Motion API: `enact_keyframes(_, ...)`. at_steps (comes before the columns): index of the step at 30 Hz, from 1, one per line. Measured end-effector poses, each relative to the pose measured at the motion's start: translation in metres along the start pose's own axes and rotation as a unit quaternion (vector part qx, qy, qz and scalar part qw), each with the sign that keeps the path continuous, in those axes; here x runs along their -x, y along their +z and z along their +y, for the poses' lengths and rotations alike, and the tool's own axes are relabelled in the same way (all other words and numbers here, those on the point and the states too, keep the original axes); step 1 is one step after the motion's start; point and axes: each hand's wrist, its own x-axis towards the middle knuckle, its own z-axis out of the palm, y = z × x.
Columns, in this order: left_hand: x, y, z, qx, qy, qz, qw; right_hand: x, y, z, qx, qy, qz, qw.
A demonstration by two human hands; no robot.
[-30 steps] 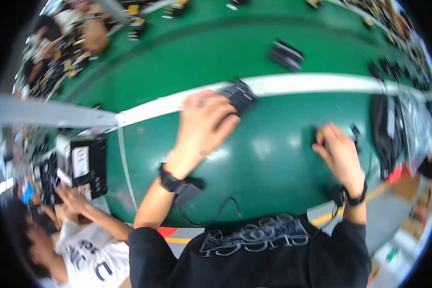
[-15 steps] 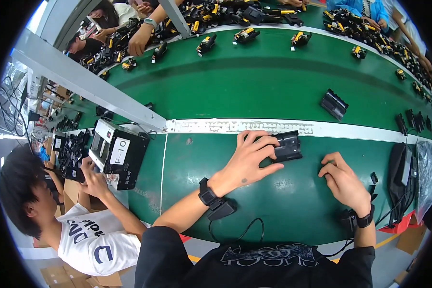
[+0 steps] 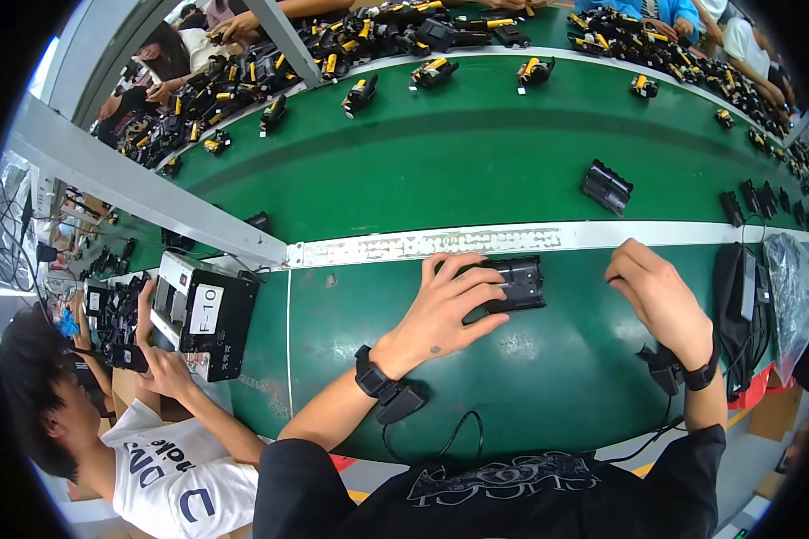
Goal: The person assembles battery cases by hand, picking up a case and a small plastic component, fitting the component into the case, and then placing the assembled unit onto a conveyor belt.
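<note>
A black plastic shell [image 3: 523, 283] lies on the green bench just short of the white rail. My left hand [image 3: 449, 305] is over its left end, fingers across the top and thumb along the near edge, gripping it in place. To the right of the shell, apart from it, my right hand [image 3: 661, 296] is raised with curled fingers drawn together. Whatever those fingertips hold, if anything, is hidden. Black devices are strapped to both my wrists, with a cable trailing from them.
Beyond the white rail [image 3: 422, 244], a green conveyor [image 3: 422, 171] carries another black shell [image 3: 608, 187] and several black-and-yellow assemblies [image 3: 433, 72]. A black-and-white machine [image 3: 205, 314] stands left, beside a co-worker [image 3: 166, 458]. A black pouch [image 3: 733, 314] and clear plastic bag [image 3: 789, 296] lie right.
My right hand has moved away from me and slightly right. The view has shifted a little. My left hand stays on the shell, which keeps its place on the bench.
</note>
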Motion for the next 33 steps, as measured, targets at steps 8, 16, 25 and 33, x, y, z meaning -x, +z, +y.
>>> enact_keyframes(8, -0.002, -0.003, 0.002, 0.012, 0.018, 0.011, 1.0, -0.012, 0.033, -0.003, 0.047, -0.053, -0.103, 0.992)
enact_keyframes(16, -0.004, -0.006, 0.001, -0.016, 0.004, -0.018, 1.0, -0.018, 0.068, 0.01, -0.036, 0.038, 0.025, 0.998)
enact_keyframes(25, -0.006, -0.006, 0.005, -0.048, -0.007, -0.02, 0.999, -0.02, 0.08, 0.019, -0.019, 0.024, 0.072, 0.997)
enact_keyframes(33, -0.006, -0.005, 0.007, -0.032, -0.027, -0.019, 0.999, -0.029, 0.061, -0.005, -0.077, -0.079, 0.164, 0.98)
